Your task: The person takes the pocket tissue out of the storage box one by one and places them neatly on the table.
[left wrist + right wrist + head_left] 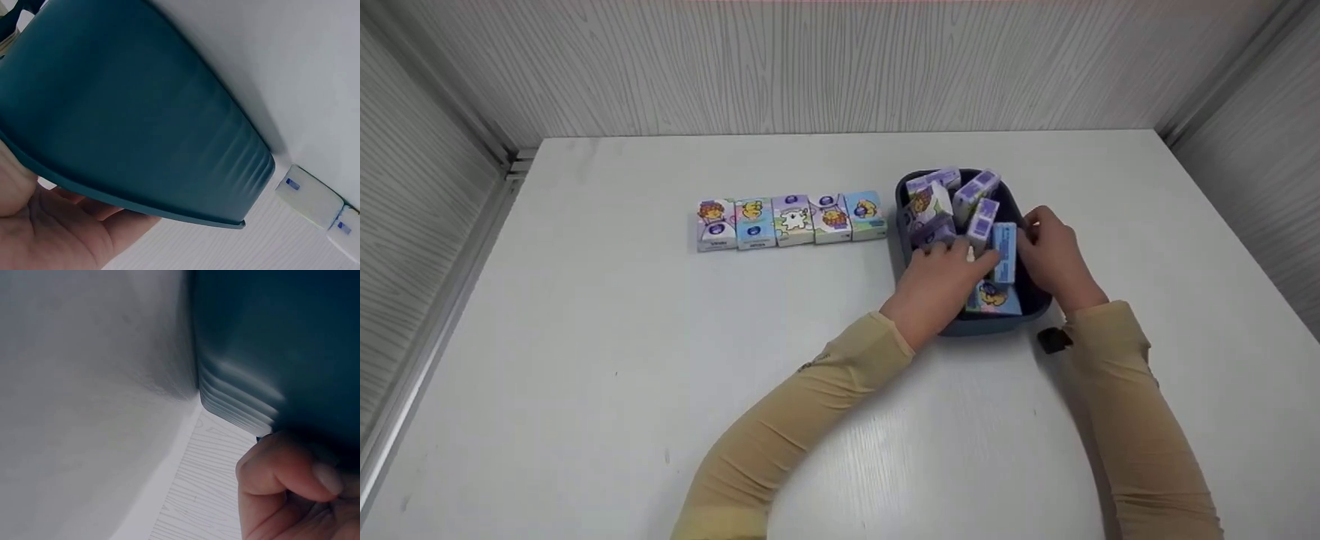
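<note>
A dark blue plastic bin (994, 325) holds several small purple and blue cartoon-printed boxes, standing and lying at mixed angles. My left hand (934, 289) reaches over its near left side, fingers spread among the boxes. Its thumb tip is right at a light blue box (1005, 251); the other fingertips are partly hidden beside a purple box (982, 223). In the left wrist view, the fingers pass over the rim (140, 208). On the opposite side, my right hand (1056, 255) grips the bin's right rim with curled fingers; the right wrist view shows them close to the bin wall (281, 343).
Left of the bin, a row of several similar boxes (793, 220) lies side by side on the white table (607, 315). A small black object (1054, 340) shows by the right cuff. Wood-grain panels (840, 67) enclose the back and sides.
</note>
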`<state>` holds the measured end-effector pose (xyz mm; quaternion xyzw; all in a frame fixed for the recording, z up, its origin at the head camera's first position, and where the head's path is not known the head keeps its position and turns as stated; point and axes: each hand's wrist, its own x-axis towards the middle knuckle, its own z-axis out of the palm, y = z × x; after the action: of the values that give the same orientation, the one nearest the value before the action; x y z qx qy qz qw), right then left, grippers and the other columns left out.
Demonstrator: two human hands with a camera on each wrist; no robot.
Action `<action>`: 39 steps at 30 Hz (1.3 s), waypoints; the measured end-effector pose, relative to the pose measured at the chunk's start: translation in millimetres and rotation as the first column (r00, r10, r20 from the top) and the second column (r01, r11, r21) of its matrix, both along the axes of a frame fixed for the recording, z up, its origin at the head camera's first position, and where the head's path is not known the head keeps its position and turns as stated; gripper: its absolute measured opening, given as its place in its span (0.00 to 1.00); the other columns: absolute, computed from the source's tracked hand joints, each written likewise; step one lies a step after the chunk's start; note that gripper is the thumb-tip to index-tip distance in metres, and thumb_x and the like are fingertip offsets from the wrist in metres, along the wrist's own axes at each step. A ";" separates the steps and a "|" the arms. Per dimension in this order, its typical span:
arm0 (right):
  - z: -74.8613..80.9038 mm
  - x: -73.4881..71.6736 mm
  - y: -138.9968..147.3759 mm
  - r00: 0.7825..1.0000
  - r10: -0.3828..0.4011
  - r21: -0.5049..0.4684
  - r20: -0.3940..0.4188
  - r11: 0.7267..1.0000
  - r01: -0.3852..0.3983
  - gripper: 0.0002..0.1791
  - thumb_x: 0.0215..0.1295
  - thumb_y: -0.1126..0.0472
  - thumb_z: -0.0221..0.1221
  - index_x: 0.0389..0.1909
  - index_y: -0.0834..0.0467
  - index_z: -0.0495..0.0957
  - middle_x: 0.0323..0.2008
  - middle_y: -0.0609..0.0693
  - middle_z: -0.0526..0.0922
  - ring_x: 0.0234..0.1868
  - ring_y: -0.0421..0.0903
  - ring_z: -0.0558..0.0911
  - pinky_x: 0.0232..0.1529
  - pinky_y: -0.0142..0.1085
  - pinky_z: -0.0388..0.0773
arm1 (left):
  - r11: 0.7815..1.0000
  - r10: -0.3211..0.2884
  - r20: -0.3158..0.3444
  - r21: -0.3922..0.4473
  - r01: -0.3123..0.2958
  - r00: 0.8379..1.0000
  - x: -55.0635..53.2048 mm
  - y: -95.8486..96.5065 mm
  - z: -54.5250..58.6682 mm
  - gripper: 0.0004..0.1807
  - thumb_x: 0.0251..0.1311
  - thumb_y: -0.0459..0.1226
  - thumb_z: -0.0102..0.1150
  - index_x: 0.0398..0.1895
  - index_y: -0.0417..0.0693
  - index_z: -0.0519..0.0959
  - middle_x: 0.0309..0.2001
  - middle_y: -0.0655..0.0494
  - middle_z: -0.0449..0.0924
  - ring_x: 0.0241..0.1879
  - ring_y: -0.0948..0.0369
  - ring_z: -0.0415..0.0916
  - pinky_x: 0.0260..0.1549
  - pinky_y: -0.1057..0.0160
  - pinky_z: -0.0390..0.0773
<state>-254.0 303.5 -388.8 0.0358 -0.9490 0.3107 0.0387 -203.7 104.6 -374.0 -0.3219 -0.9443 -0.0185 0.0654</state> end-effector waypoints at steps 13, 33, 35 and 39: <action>3.7 -0.1 -1.0 1.000 -0.005 -0.020 0.029 1.000 0.006 0.16 0.74 0.57 0.43 0.48 0.68 0.64 0.39 0.63 0.76 0.35 0.54 0.72 0.38 0.46 0.69 | 0.997 0.036 0.010 0.064 -0.037 0.999 -0.3 -4.9 0.5 0.20 0.71 0.35 0.48 0.64 0.53 0.69 0.59 0.48 0.71 0.52 0.53 0.74 0.49 0.56 0.76; 4.8 -1.0 0.6 0.999 -0.003 -0.008 0.044 1.000 0.003 0.16 0.73 0.56 0.43 0.49 0.66 0.64 0.37 0.62 0.76 0.34 0.53 0.72 0.36 0.45 0.68 | 0.931 0.098 -0.172 0.364 -0.029 0.980 7.4 -11.5 0.6 0.25 0.63 0.27 0.54 0.64 0.40 0.63 0.53 0.45 0.70 0.43 0.56 0.75 0.37 0.61 0.79; 4.6 -0.7 0.4 0.998 -0.003 -0.015 0.056 1.000 0.004 0.16 0.73 0.56 0.43 0.49 0.66 0.63 0.39 0.63 0.76 0.35 0.54 0.72 0.36 0.45 0.68 | 0.908 0.092 -0.160 0.419 -0.016 0.983 8.4 -13.5 5.9 0.24 0.63 0.27 0.54 0.63 0.40 0.63 0.54 0.46 0.70 0.45 0.56 0.76 0.40 0.61 0.79; 4.0 -0.7 0.4 0.998 0.001 -0.021 0.055 1.000 0.001 0.15 0.74 0.57 0.43 0.49 0.66 0.63 0.40 0.65 0.76 0.36 0.54 0.72 0.37 0.46 0.69 | 0.850 0.060 -0.163 0.526 0.035 0.985 12.3 -20.6 20.4 0.21 0.65 0.28 0.52 0.61 0.40 0.66 0.53 0.46 0.71 0.49 0.56 0.75 0.47 0.65 0.76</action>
<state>-254.8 304.0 -384.8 0.0269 -0.9464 0.3215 0.0129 -191.4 84.0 -353.6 -0.2860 -0.8958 -0.2480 0.2331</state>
